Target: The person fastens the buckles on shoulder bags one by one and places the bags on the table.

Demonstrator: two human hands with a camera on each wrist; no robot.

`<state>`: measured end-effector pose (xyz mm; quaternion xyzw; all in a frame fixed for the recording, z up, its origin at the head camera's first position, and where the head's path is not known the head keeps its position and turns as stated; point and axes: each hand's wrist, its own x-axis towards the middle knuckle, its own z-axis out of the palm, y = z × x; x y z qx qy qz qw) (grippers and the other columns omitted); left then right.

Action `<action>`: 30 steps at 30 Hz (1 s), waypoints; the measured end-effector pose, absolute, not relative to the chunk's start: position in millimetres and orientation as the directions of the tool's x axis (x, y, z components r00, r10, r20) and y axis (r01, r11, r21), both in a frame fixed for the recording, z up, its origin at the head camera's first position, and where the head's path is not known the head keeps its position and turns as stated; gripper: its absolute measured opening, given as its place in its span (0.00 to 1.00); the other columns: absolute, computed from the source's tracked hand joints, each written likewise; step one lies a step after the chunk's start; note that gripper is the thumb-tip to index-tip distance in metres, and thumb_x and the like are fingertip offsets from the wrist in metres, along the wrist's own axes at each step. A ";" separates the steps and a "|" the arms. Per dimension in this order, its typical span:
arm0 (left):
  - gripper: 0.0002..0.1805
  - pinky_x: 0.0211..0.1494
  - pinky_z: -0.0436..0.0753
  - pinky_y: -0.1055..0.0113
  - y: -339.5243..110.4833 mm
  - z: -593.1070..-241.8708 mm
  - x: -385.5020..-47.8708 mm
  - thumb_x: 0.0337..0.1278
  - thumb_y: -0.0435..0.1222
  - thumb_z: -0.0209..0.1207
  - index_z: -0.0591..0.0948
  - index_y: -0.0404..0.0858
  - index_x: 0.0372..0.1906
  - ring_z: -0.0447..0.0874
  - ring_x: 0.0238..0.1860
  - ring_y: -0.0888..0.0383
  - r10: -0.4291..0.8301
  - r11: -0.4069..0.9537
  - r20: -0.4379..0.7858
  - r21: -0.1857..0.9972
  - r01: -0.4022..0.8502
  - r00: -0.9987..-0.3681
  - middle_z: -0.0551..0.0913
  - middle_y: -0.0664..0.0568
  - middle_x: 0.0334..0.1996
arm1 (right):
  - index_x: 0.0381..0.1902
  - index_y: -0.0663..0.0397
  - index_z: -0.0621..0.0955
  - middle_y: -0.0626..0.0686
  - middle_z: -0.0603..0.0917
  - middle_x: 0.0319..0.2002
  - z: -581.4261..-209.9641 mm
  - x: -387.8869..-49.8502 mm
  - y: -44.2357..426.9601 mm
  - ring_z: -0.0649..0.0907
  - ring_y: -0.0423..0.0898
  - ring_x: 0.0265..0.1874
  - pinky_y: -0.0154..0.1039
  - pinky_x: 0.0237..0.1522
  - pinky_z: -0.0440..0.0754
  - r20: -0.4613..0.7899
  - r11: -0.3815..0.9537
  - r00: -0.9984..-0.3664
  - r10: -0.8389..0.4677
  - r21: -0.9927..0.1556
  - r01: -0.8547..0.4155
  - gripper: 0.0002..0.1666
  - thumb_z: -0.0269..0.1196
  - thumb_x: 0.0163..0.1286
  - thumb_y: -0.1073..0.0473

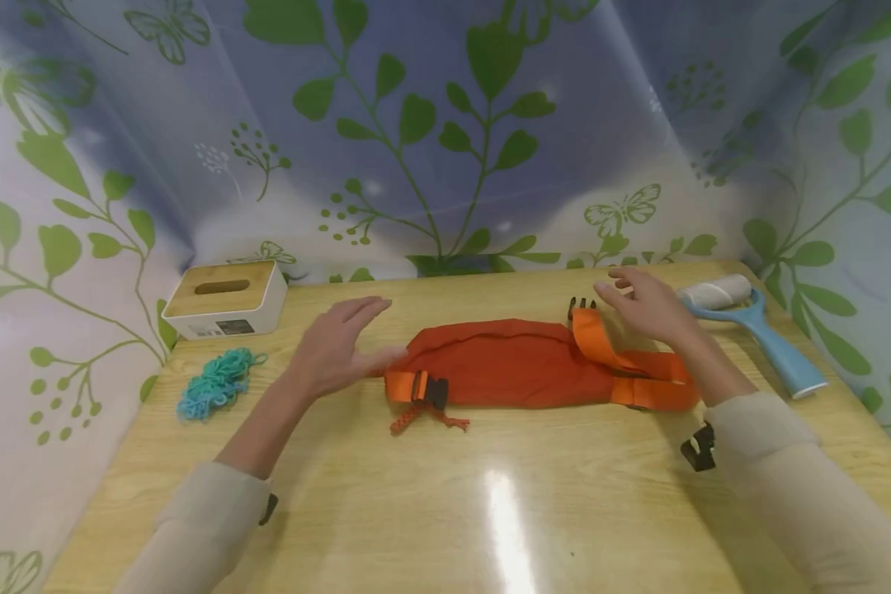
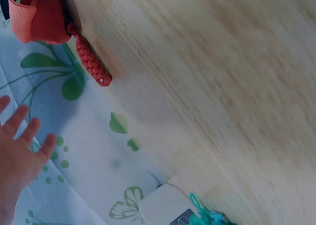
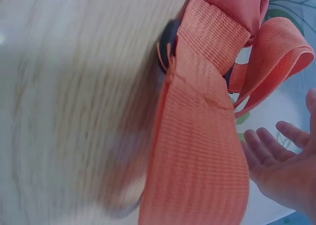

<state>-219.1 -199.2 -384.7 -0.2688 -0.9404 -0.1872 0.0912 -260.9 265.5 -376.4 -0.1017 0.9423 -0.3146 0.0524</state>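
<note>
A red waist pack (image 1: 512,371) lies lengthwise on the table, its orange webbing strap (image 1: 596,340) looped and folded at the right end. One black buckle half (image 1: 436,393) sits at the left end, above a braided red cord (image 2: 91,61). The pronged buckle half (image 1: 582,307) sticks up behind the strap. My left hand (image 1: 341,346) hovers by the pack's left end, fingers extended and thumb apart. Over the strap's far side is my right hand (image 1: 646,305), its fingers relaxed and slightly bent. In the right wrist view that hand (image 3: 289,168) holds nothing beside the webbing.
At the back left stands a white tissue box (image 1: 226,301) with a wooden lid. A tangle of teal yarn (image 1: 219,384) lies before it. On the right is a blue-handled lint roller (image 1: 775,342). A leaf-patterned curtain (image 1: 445,140) hangs behind the table (image 1: 386,511).
</note>
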 end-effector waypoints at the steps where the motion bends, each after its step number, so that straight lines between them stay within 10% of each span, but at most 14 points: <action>1: 0.43 0.67 0.68 0.38 -198.0 -384.4 -218.6 0.60 0.62 0.63 0.72 0.43 0.74 0.68 0.69 0.41 0.477 0.771 0.266 0.331 0.544 -0.838 0.72 0.44 0.70 | 0.78 0.67 0.57 0.73 0.64 0.71 -376.9 -261.5 265.9 0.70 0.71 0.65 0.69 0.61 0.70 -0.046 0.770 -0.974 -0.223 -0.621 -0.147 0.48 0.45 0.80 0.34; 30: 0.41 0.64 0.75 0.51 -175.2 -399.0 -210.4 0.48 0.62 0.71 0.81 0.43 0.64 0.77 0.61 0.52 0.643 0.634 0.118 0.473 0.612 -0.757 0.82 0.54 0.60 | 0.69 0.80 0.64 0.74 0.79 0.55 -388.9 -274.3 270.8 0.86 0.52 0.44 0.45 0.49 0.86 -0.277 0.605 -0.951 -0.135 -0.784 0.142 0.41 0.52 0.81 0.45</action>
